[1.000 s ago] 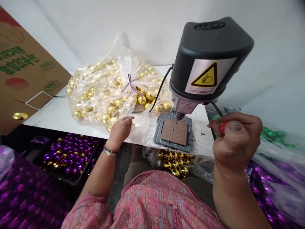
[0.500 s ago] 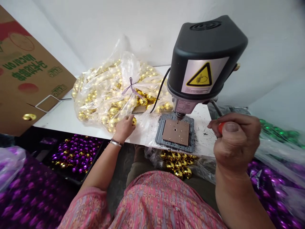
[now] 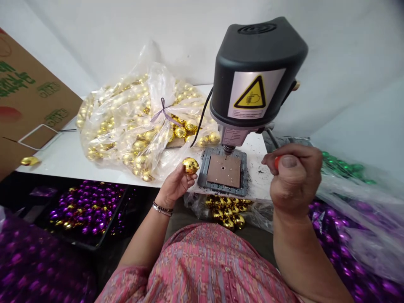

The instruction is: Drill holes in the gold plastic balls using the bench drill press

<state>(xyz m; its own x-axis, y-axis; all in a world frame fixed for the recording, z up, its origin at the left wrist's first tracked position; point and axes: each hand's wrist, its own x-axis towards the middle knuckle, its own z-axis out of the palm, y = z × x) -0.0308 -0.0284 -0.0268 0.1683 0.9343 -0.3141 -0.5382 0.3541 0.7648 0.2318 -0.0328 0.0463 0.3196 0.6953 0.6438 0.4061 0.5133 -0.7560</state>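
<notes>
left hand (image 3: pixel 175 187) holding a round gold mirror-faceted ornament ball (image 3: pixel 190 166) in its fingers, by the white worktop's (image 3: pixel 110 170) front edge, right hand (image 3: pixel 295 179) clenched around a red tool handle (image 3: pixel 277 162)

Surface: I'm watching a white workbench (image 3: pixel 78 166)
Standing on it: a bench drill press (image 3: pixel 255 71), toward the right
Slumping beside it: a clear plastic bag of gold baubles (image 3: pixel 126 130)

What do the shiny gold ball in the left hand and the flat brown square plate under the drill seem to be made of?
The gold ball looks like mirror-coated plastic, given its faceted metallic glare, though glass is possible. The brown square plate looks like matte fibreboard or wood, its drilled hole showing no metallic shine.
</notes>
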